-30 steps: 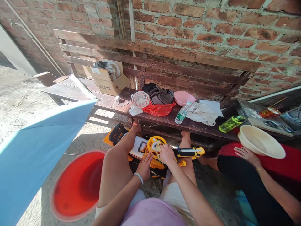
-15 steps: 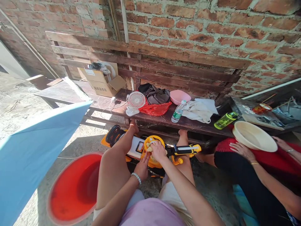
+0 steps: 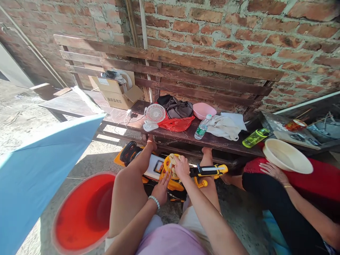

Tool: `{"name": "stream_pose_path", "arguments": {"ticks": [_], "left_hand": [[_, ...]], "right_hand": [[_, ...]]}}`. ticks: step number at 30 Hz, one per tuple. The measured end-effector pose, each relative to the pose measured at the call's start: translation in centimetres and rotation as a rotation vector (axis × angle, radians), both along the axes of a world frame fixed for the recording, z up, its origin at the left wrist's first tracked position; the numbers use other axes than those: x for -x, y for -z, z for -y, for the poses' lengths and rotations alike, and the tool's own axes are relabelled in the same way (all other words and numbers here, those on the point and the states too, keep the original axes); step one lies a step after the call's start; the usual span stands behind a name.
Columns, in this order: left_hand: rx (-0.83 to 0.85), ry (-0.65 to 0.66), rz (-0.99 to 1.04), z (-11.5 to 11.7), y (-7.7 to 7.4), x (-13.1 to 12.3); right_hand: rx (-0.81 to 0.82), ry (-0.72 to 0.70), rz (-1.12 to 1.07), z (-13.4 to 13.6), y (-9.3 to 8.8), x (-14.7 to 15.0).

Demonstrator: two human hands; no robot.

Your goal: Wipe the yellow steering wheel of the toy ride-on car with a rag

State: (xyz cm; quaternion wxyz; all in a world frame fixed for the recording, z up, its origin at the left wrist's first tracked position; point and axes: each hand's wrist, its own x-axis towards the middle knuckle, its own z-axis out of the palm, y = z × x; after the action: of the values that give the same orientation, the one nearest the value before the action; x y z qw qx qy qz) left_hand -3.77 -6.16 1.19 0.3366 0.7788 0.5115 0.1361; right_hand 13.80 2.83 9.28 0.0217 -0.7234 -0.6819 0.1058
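Note:
Between my knees is a yellow and white ride-on toy (image 3: 152, 165) with a yellow round steering wheel (image 3: 166, 163). A pale, lumpy thing with brown marks (image 3: 174, 165) lies over the wheel; its kind is unclear. My right hand (image 3: 182, 168) is curled onto the right side of this lumpy thing, fingertips bent over it. Below and left, my left hand (image 3: 161, 188), a beaded bracelet at its wrist, has its fingers stretched toward the wheel's lower rim. Those fingertips are at or near the pale thing.
A large red tub (image 3: 82, 212) stands left, under a blue sheet (image 3: 47, 173). The wooden bench (image 3: 127, 124) ahead holds a cardboard box (image 3: 114, 95), fan (image 3: 155, 113), water bottle (image 3: 202, 126) and green bottle (image 3: 255, 138). At right, a co-worker's hand (image 3: 273, 171) is by a cream basin (image 3: 288, 156).
My right hand has shifted slightly right, uncovering more of the pale lumpy thing. The left hand has hardly moved. The co-worker's other hand has left the basin's right side.

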Motion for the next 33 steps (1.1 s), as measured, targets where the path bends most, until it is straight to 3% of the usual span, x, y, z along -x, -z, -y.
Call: {"name": "stream_pose_path", "arguments": {"ticks": [3,8,13,18,27,33], "left_hand": [[0.006,-0.019,0.016,0.1,0.0,-0.2],[-0.032,-0.064,-0.113,0.1,-1.0,-0.9],[-0.133,-0.017,-0.131,0.1,-1.7,-1.6],[-0.036,0.083,-0.163,-0.5,-2.5,-1.6],[-0.010,0.101,-0.294,-0.3,-3.1,-1.9],[0.007,0.117,-0.327,-0.1,-3.3,-2.0]], "right_hand": [[0.020,-0.092,-0.008,2.9,0.2,-0.1],[0.043,-0.108,-0.033,7.7,1.1,-0.3],[0.036,-0.117,-0.078,9.1,1.4,-0.5],[0.021,-0.111,-0.107,8.5,1.3,-1.4],[0.010,-0.002,-0.159,5.9,1.9,-3.4],[-0.054,0.018,-0.077,0.3,-1.4,-2.9]]}}
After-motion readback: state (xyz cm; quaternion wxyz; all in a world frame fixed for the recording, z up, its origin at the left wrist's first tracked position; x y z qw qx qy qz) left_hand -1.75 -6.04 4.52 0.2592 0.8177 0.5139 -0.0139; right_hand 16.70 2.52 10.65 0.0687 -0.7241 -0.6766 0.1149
